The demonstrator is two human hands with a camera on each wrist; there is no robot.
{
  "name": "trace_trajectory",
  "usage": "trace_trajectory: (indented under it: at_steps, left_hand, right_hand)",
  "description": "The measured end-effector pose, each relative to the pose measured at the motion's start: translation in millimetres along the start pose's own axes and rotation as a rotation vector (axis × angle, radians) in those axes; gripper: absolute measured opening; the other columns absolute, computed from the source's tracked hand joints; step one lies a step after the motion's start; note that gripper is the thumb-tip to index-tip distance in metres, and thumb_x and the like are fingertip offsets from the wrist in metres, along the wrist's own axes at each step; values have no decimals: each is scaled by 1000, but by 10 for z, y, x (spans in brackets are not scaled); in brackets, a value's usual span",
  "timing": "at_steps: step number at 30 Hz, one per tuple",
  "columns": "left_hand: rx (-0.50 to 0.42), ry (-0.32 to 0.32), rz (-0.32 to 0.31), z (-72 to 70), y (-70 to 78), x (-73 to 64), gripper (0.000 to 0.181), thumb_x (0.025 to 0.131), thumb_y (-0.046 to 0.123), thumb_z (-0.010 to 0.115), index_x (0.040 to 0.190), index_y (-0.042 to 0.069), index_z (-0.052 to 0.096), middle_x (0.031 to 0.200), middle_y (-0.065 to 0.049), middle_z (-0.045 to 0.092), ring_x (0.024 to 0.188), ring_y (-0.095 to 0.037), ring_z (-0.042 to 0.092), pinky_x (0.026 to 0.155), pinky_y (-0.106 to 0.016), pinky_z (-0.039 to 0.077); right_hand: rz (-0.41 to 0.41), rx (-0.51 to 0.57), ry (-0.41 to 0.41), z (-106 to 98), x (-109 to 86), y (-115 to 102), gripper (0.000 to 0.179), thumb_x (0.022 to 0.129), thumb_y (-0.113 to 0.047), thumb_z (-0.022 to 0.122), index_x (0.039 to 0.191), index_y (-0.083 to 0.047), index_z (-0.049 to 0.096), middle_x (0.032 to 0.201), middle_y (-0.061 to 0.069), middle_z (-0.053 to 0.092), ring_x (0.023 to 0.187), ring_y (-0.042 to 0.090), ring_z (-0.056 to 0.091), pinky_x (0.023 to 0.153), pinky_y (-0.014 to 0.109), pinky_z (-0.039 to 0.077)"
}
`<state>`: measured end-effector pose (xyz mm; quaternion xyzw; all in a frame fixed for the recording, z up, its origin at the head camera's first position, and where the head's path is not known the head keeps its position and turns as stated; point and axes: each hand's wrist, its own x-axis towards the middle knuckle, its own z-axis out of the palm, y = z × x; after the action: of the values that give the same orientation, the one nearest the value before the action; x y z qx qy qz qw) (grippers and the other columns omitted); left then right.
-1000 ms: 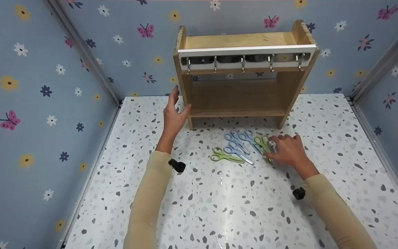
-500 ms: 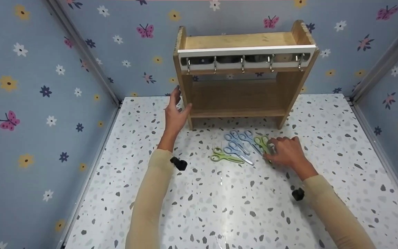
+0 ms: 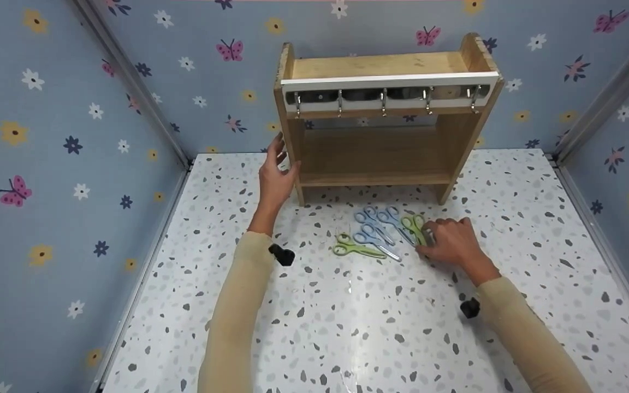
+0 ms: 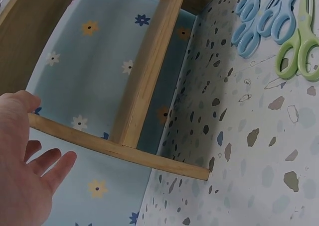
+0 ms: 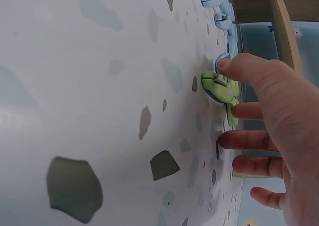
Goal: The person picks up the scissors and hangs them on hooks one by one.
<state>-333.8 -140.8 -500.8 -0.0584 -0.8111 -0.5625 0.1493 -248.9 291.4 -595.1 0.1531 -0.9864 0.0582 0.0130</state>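
Observation:
My right hand [image 3: 451, 243] is at the lower end of green scissors [image 3: 414, 224], thumb and index finger on either side of them. In the right wrist view, the green scissors [image 5: 218, 89] show between thumb and index finger, the other fingers spread loosely. My left hand [image 3: 277, 177] is at the left side panel of a small wooden shelf [image 3: 374, 177]. In the left wrist view, the uppermost digit overlaps the panel edge [image 4: 89, 140] while the other fingers stay loose outside it. Blue scissors [image 3: 372, 237] and another green pair [image 3: 355, 249] lie between the hands.
A white rail with several metal hooks [image 3: 384, 101] runs across the shelf's upper front. The shelf stands on a speckled white table [image 3: 347, 327] near the back wall [image 3: 183, 82], which has a flower pattern. A side wall [image 3: 63, 207] borders the left.
My left hand has shifted slightly at the shelf's side panel, its fingers nearer the wood. The right hand has shifted slightly left at the green scissors. The other scissors and the shelf have not moved.

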Motion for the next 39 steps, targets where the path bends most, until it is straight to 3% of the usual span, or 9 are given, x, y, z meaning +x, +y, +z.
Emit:
trace_trajectory:
  at_steps: [12, 18, 26, 32, 39]
  left_hand:
    - [11, -20, -15, 44, -26, 37, 75, 112, 12, 67, 178, 11, 31, 179, -21, 46, 161, -42, 55, 124, -53, 58]
    - [22, -20, -27, 59, -37, 39, 75, 112, 11, 67, 178, 12, 32, 176, -23, 49, 158, -43, 58, 124, -55, 58]
    - [50, -17, 16, 57, -80, 49, 71, 113, 8, 64, 177, 7, 33, 168, -29, 57, 147, -46, 67, 119, -57, 61]
    - [93, -21, -17, 53, -113, 49, 70, 114, 11, 63, 178, 12, 33, 166, -27, 59, 145, -44, 69, 118, -54, 63]
    - [133, -18, -8, 63, -115, 70, 71, 113, 10, 65, 177, 11, 34, 163, -28, 62, 140, -44, 72, 114, -55, 65]
  right_hand:
    - [0, 16, -11, 8, -2, 3, 50, 92, -52, 84, 118, -8, 82, 105, 14, 82, 95, 38, 75, 90, 64, 51]
    - [-6, 11, -11, 0, 6, 7, 49, 92, -49, 83, 118, -7, 82, 102, 15, 82, 93, 39, 75, 94, 67, 52]
    - [-15, 14, 8, 2, 1, 10, 48, 90, -43, 82, 120, -6, 83, 100, 16, 82, 92, 41, 75, 93, 70, 53]
    - [-12, 24, -1, 19, 3, 20, 45, 89, -41, 83, 119, -7, 82, 95, 14, 81, 89, 38, 73, 93, 68, 54]
    - [6, 31, -23, 12, 6, 33, 41, 90, -37, 83, 119, -7, 82, 92, 12, 80, 87, 36, 71, 93, 66, 53]
